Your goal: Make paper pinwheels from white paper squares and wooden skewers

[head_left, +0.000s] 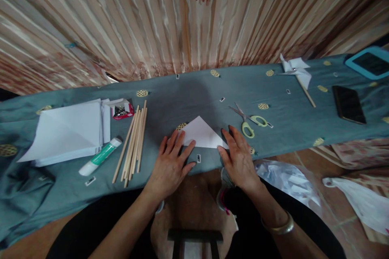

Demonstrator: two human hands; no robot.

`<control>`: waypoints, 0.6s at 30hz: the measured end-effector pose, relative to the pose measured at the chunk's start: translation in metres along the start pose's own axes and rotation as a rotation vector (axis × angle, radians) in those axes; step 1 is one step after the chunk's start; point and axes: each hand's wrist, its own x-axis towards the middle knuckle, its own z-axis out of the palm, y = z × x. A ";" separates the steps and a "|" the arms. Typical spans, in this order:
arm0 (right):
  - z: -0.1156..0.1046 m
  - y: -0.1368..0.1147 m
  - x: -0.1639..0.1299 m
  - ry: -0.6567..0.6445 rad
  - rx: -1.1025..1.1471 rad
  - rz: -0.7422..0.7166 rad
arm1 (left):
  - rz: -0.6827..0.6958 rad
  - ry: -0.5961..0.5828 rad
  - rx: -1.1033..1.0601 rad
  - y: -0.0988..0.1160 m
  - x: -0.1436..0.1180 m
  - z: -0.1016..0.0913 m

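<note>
Both hands flat, fingers spread: L hand (pixel 170 162) & R hand (pixel 240 158) press 1 folded paper triangle (pixel 202 133) at cloth (pixel 182 97) front edge. Red box (pixel 121 110) w/ metal bits. 1 scissors (pixel 247 121), 1 glue (pixel 100 156), approx 8 sticks (pixel 133 141).

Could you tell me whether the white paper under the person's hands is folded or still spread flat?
Folded: the white paper shows as a triangle, with the left hand and right hand pressing its lower corners.
</note>
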 end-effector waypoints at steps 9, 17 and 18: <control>-0.001 0.003 0.001 0.026 0.048 -0.011 | -0.092 0.145 -0.015 -0.034 -0.037 -0.004; -0.006 0.002 0.003 0.028 0.130 -0.022 | -0.160 0.313 -0.193 -0.032 -0.007 0.008; -0.007 0.002 0.004 0.031 0.143 -0.012 | -0.165 0.317 -0.204 -0.032 -0.004 0.008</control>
